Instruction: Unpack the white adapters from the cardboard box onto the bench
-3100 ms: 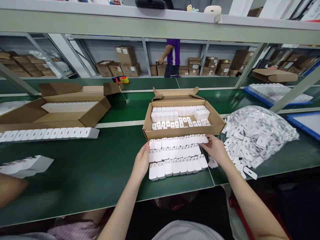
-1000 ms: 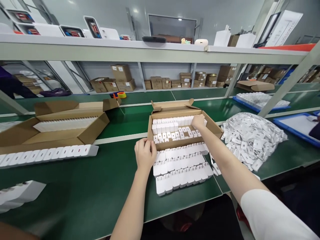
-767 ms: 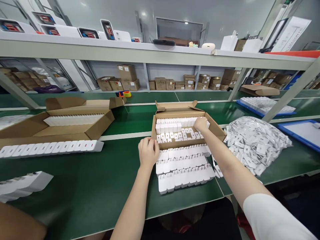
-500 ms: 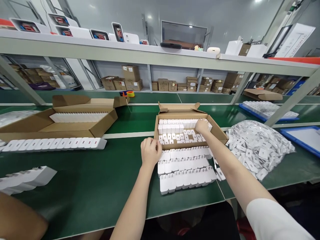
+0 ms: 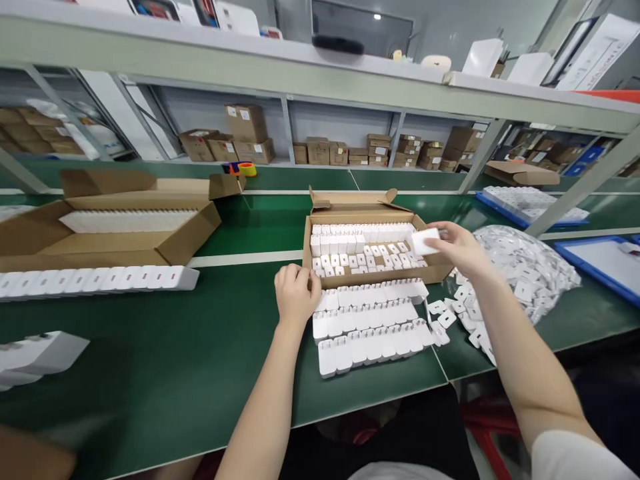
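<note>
My right hand (image 5: 457, 247) pinches a white plug adapter (image 5: 424, 242) over the right end of an open cardboard box (image 5: 370, 277). Inside the box, white adapters (image 5: 340, 245) stand in rows at the back, with small flat white pieces (image 5: 363, 260) lying in front of them. At the box's front left corner, my left hand (image 5: 296, 293) has its fingers curled and appears to grip the cardboard edge. Just in front of the box, several rows of white adapters (image 5: 375, 350) are lined up, prongs upward. Loose flat white pieces (image 5: 443, 319) lie at their right end.
A clear bag of flat white pieces (image 5: 530, 273) lies at right, near blue trays (image 5: 600, 267). Left, another open box (image 5: 115, 250) has a row of white adapters (image 5: 100, 283) before it. A shelf (image 5: 280, 60) crosses above the green table (image 5: 225, 353).
My right hand has come up out of the box and to the right, now with an adapter in its fingers. My left hand stays at the box corner. The camera view has tilted down.
</note>
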Motion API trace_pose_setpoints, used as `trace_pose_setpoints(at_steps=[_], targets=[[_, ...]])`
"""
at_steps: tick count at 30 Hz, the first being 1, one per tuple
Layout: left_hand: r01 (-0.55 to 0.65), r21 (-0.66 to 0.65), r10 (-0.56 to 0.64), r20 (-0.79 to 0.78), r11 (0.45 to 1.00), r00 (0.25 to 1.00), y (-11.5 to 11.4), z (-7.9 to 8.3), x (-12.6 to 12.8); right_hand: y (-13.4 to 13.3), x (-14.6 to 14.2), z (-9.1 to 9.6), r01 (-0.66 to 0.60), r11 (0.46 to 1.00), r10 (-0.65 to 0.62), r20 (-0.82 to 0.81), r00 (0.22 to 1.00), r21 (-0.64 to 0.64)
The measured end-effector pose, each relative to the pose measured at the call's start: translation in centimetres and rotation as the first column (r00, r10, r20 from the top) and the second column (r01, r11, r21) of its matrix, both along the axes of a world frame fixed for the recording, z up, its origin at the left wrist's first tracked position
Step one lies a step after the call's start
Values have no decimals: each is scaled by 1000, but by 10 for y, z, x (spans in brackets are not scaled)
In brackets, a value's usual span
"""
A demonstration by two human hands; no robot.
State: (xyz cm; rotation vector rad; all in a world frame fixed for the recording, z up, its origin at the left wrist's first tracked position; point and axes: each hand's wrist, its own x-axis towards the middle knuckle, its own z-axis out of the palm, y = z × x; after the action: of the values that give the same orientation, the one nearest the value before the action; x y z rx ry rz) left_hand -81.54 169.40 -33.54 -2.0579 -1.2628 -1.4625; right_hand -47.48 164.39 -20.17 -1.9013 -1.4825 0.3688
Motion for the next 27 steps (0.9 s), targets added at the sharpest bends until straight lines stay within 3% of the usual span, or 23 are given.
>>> trace_pose_setpoints(at_steps=[3,6,9,13,19,23,27], targets=[[-12,29,12,2,1000,1000,1,1,2,-64,16,-7,-72,997,52,-401,915,-35],[-12,32,12,9,999,1000,2,0,2,-103,23,-35,-1,990,-81,-584,808,-139],[-8,36,7,17,999,1000,2,-1,3,-117,21,-66,50,984,-154,-671,725,-172],[3,39,-4,27,999,1000,2,-2,3,-115,10,-91,37,983,-153,-686,711,-181],[17,37,-18,21,999,1000,3,-3,2,-101,5,-101,73,974,-177,-514,839,-215],[30,38,-31,15,999,999,3,-2,2,-100,3,-89,148,959,-198,-197,960,-242],[22,33,-23,18,999,1000,2,1,3,-97,-13,-76,188,948,-157,137,978,-257]])
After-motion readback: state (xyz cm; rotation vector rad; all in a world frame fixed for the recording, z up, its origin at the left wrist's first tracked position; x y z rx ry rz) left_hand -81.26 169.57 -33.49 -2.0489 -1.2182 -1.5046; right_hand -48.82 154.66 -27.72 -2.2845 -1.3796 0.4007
